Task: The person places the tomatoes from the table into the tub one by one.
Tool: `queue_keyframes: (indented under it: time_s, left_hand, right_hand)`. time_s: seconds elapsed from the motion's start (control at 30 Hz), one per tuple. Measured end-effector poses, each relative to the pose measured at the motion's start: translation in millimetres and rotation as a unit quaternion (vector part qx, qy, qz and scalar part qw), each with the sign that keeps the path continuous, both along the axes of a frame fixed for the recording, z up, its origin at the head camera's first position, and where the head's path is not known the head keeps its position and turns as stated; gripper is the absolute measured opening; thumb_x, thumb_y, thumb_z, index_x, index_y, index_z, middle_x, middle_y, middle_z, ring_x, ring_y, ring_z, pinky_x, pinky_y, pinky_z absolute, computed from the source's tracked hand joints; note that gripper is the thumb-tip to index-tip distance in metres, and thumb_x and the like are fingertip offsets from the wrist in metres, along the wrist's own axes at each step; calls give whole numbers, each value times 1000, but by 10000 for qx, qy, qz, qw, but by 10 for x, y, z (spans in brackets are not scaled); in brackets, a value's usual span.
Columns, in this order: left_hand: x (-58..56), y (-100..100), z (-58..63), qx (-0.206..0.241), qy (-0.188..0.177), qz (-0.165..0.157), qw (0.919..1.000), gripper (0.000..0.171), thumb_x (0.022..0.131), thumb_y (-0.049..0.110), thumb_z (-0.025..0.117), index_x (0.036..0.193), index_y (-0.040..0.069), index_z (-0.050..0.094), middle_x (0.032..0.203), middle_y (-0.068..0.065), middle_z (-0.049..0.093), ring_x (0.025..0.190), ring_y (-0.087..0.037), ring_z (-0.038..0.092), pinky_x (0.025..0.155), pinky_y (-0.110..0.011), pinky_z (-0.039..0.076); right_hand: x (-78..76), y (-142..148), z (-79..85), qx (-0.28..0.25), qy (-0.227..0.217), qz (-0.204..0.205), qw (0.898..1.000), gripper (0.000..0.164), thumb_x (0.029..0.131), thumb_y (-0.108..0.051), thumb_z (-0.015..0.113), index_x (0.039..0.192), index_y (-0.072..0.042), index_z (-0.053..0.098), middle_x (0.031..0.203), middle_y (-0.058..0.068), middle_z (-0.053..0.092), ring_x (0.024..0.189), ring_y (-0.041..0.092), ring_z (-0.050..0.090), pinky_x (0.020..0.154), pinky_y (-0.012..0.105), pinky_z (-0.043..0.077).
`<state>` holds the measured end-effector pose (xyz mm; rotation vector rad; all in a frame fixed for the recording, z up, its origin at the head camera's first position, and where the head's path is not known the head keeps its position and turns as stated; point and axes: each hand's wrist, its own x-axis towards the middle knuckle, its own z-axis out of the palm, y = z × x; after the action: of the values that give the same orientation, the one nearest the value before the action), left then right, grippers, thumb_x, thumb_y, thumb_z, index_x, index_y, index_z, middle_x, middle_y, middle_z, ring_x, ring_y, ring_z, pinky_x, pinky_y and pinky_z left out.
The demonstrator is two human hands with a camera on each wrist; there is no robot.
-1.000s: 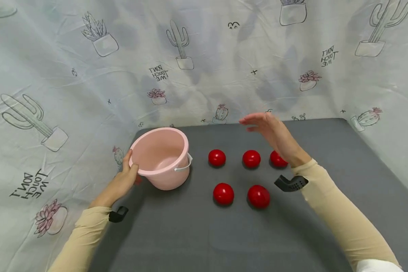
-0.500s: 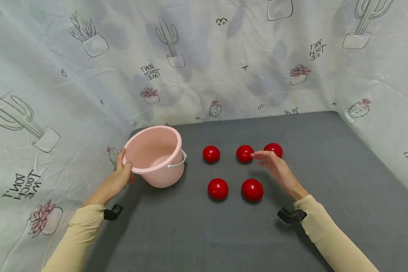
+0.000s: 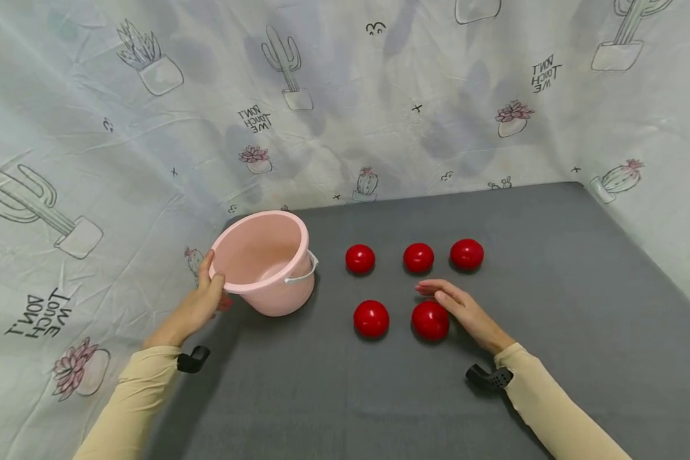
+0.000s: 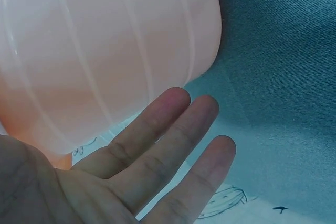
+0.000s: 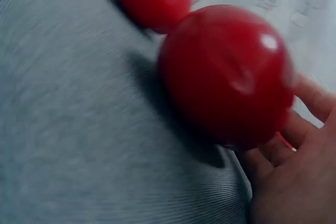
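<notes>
My left hand (image 3: 198, 303) holds the near left rim of a pink bucket (image 3: 282, 297) with thumb and index finger. In the left wrist view its other three fingers (image 4: 178, 145) stretch out straight below the bucket's wall. Over the front right red ball (image 3: 430, 321) is my right hand (image 3: 466, 313), its fingers reaching along the far side and the thumb close over the top. Seen from the right wrist, this glossy ball (image 5: 226, 77) has a small dimple, and the fingers lie loosely bent behind it.
Another red ball (image 3: 371, 319) lies to the left of it. Behind them, three more form a row: a left ball (image 3: 360, 259), a middle ball (image 3: 418, 257) and a right ball (image 3: 467, 254). A white handle (image 3: 305, 273) hangs on the bucket. Cactus-print cloth (image 3: 333, 76) borders the grey table (image 3: 299, 396).
My right hand has come down from above the back row and nearer to me, to the front right ball. The left hand stays on the bucket rim; the head view has shifted slightly.
</notes>
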<state>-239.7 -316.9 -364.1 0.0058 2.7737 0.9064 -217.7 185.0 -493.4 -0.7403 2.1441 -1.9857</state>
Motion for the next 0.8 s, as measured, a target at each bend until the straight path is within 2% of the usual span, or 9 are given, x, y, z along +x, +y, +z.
queue_keyframes:
  time_s: [0.1,0.2,0.33,0.47,0.8]
  left_hand:
    - [-34,14,-2,25,72,-41,10000,60,100,48,10,145,38,-29,94,-18,66,85,-25,68,65,-37,49]
    - [-51,18,-5,17,84,-47,10000,61,100,48,10,146,36,-28,94,-19,67,87,-28,68,65,-36,49]
    - [-35,-10,-18,59,-34,-41,10000,61,100,46,10,145,34,-30,96,-21,66,90,-31,67,67,-40,51]
    - [-12,-24,-11,70,-41,-43,10000,61,101,47,10,145,36,-30,96,-22,65,90,-32,67,68,-41,51]
    - [-16,25,8,-33,-43,-59,10000,61,101,45,12,145,35,-30,93,-18,66,84,-23,68,67,-39,50]
  right_hand:
    - [13,-13,-30,536,27,-154,9984,43,99,-23,50,140,-13,45,142,14,48,132,24,44,103,16,35]
    - [22,-34,-47,918,-80,-263,9954,47,94,-26,59,139,-19,47,141,7,50,130,25,44,102,24,38]
    - [29,-81,-55,1270,-382,-271,9908,53,87,-33,67,136,-22,50,136,0,52,122,24,46,91,34,47]
    - [33,-108,-38,1347,-455,-210,9896,58,83,-33,73,136,-22,51,132,-1,53,118,25,47,84,38,50]
    - [66,-94,-27,1459,-471,-86,9881,62,78,-34,79,133,-24,52,123,0,56,111,26,52,85,42,48]
